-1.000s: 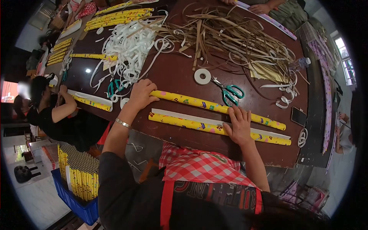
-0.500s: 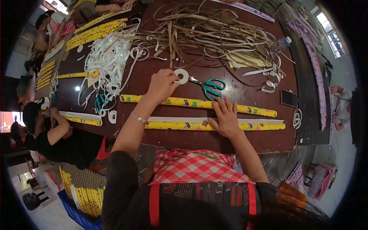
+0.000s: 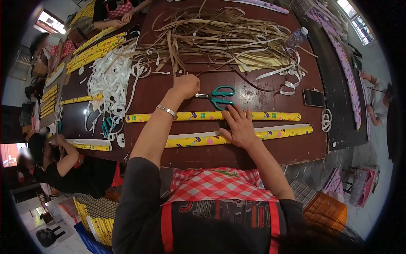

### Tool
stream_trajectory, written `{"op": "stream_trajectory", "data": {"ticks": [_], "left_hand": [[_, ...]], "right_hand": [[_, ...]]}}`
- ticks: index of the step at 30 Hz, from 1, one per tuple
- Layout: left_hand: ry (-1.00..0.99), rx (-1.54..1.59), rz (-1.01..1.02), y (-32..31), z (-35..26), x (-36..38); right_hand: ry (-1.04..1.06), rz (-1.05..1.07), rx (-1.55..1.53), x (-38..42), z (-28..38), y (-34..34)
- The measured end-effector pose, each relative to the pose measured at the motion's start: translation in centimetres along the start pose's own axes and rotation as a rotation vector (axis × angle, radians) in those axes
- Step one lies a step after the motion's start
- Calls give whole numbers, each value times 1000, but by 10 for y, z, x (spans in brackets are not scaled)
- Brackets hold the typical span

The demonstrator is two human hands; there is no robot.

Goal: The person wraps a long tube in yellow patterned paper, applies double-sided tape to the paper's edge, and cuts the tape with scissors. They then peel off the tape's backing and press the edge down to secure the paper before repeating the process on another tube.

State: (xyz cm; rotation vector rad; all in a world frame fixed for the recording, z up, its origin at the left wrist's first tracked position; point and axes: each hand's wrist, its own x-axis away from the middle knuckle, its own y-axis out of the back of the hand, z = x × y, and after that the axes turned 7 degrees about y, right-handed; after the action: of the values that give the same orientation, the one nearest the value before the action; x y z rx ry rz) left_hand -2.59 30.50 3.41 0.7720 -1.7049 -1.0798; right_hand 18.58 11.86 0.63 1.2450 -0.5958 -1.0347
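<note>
My left hand [image 3: 186, 86] is closed above the middle of the table, its fingers curled downward. Half a second ago a white tape roll showed in this hand; the fingers now hide it. Right beside the hand lie scissors with green handles [image 3: 214, 96], blades toward it. My right hand [image 3: 242, 127] rests with spread fingers across two yellow patterned paper rolls. Its fingertips touch the farther, closed roll [image 3: 279, 116]. The thumb lies at the nearer roll [image 3: 192, 141], whose white inner edge shows along its top.
Brown strips [image 3: 220, 34] and white curled strips [image 3: 108, 72] are heaped farther back. A phone [image 3: 314, 98] and a plastic bottle [image 3: 297, 38] stand or lie at right. A co-worker in black [image 3: 69, 173] sits at left. Finished-looking yellow rolls [image 3: 95, 53] lie at back left.
My left hand has turned over the tape roll, which is now out of sight. The nearer yellow roll has tilted slightly, its left end toward me. The head view has shifted a little.
</note>
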Motion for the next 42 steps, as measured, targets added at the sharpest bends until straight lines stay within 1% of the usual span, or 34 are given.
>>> {"op": "stream_trajectory", "data": {"ticks": [4,7,10,12,13,15,16,18,19,21,22,24,25,27,28,29,31,32,33,35,36,37,39,40,41,42], "left_hand": [[-41,-33,-58,-8,1,5],[-1,55,-91,-4,1,12],[-6,66,-57,-2,0,16],[-41,-2,31,3,-3,17],[-39,-2,29,1,-1,16],[-57,2,-56,-8,1,12],[-57,1,-57,-13,2,10],[-48,116,-203,-17,2,9],[-49,116,-203,-19,0,7],[82,326,-367,-20,-6,3],[83,327,-368,-19,-3,-2],[154,916,-329,-5,-1,-5],[261,1196,-253,1,2,-6],[221,1513,-377,2,22,-8],[241,1447,-380,2,34,-9],[241,1447,-383,0,45,-6],[289,1111,-530,-3,63,3],[371,1088,-497,-3,70,9],[376,1087,-498,-9,79,15],[413,556,-625,-26,99,25],[405,444,-555,-32,108,32],[410,444,-558,-39,115,39],[404,62,-561,-47,122,54],[401,-16,-539,-56,135,56],[407,-15,-541,-54,134,64],[441,-114,-497,-50,133,74]], "right_hand": [[3,-1,18,-1,0,0],[2,-1,26,0,0,0],[2,8,28,-1,0,0],[1,12,28,0,1,0],[2,14,25,0,1,0],[3,13,22,0,1,1],[6,9,25,0,1,1],[8,6,28,1,1,0],[10,5,30,1,1,0],[12,6,34,1,1,0],[11,8,29,1,1,0],[11,8,26,1,1,1],[14,6,29,1,1,0],[17,5,31,3,1,0],[19,-7,29,3,1,-1],[23,-19,27,3,1,-1],[22,-19,22,2,-1,-2],[17,-16,16,2,-1,-3],[20,-15,13,2,0,-3],[20,-30,21,2,-1,-4],[25,-29,19,1,-1,-3],[13,-1,15,1,0,-2],[7,25,10,1,0,-1],[5,26,17,1,0,-1],[4,27,24,2,0,-1],[11,28,24,2,0,0]]}}
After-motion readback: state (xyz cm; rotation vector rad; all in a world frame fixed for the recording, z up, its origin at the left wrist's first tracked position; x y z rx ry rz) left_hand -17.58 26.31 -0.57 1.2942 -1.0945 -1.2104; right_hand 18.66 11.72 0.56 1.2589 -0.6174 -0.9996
